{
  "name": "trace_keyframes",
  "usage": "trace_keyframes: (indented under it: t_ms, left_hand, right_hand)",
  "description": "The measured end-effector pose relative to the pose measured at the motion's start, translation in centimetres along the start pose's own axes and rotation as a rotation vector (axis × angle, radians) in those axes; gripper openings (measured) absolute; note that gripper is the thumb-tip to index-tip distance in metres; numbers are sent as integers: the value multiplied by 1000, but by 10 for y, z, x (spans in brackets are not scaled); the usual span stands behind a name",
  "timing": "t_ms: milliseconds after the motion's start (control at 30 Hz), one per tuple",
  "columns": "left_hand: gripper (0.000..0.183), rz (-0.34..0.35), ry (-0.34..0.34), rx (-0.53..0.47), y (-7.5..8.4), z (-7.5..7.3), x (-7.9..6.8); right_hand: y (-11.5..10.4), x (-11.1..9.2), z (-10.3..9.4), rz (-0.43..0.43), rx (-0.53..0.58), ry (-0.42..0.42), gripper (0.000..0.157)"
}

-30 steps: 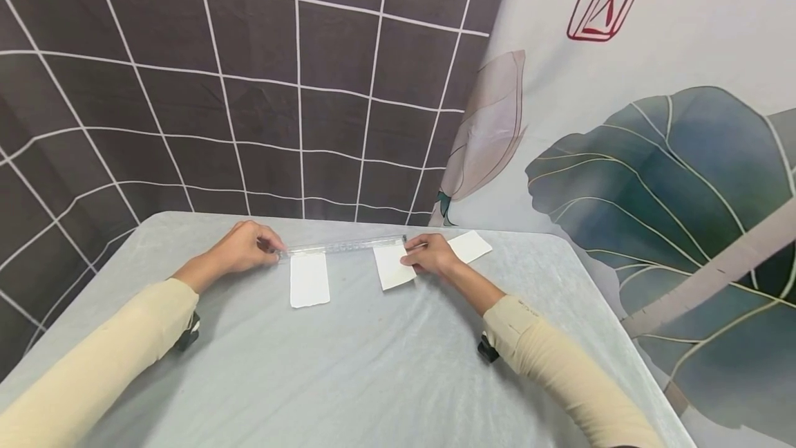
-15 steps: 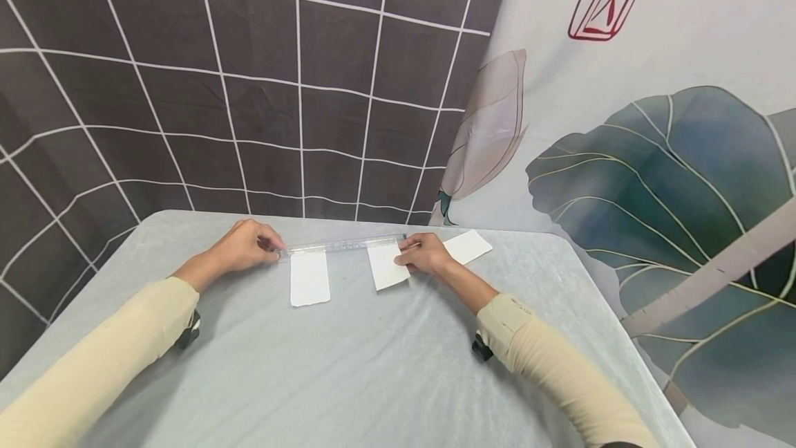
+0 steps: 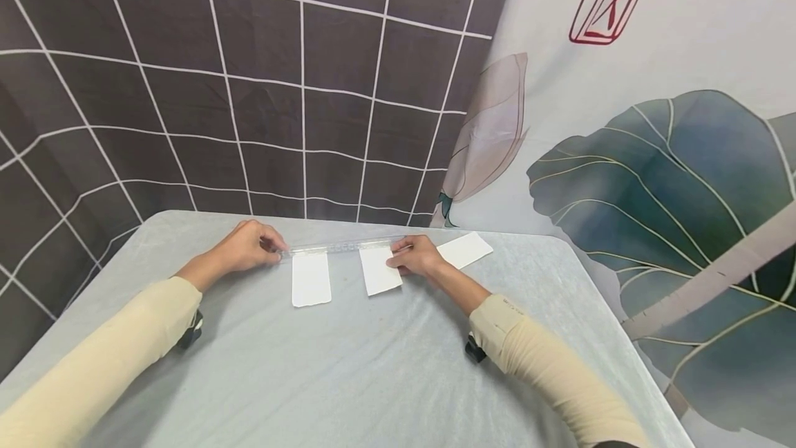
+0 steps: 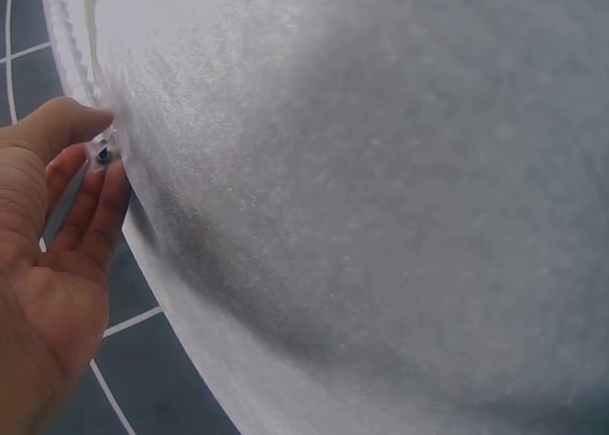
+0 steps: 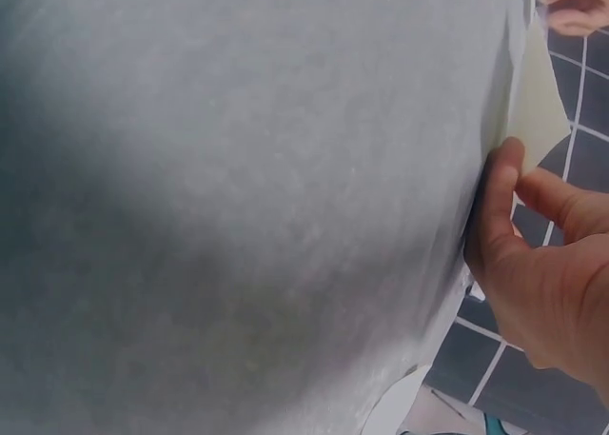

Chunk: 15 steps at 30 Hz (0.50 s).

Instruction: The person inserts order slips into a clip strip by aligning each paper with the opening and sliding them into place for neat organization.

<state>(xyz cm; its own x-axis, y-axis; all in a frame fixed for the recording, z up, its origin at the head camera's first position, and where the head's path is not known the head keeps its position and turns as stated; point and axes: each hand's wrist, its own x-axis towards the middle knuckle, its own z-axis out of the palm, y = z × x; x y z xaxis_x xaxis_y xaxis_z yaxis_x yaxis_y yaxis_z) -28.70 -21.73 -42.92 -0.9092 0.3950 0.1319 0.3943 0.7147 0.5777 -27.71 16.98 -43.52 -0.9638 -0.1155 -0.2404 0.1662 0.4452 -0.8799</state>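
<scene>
A clear plastic strip lies across the far part of the table. My left hand pinches its left end between thumb and fingers; in the left wrist view a small dark spot shows at that end. Under the strip's left part hangs or lies a white paper slip, its top edge at the strip. My right hand pinches a second white slip by its right edge, with the slip's top at the strip. In the right wrist view this slip stands tilted between thumb and fingers.
A third white slip lies on the table to the right, partly behind my right hand. The pale grey cloth-covered table ends at a dark gridded curtain and a leaf-patterned hanging.
My right hand has slid left along the strip with the second slip, bringing it closer to the first slip. The left hand and first slip have hardly moved.
</scene>
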Motion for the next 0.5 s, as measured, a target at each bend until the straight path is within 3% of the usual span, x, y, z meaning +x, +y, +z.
trace_keyframes:
  t_ms: [500]
  left_hand:
    - [17, -3, -5, 2, 2, 0, 0]
  right_hand:
    - [-7, 1, 13, -7, 19, -24, 39]
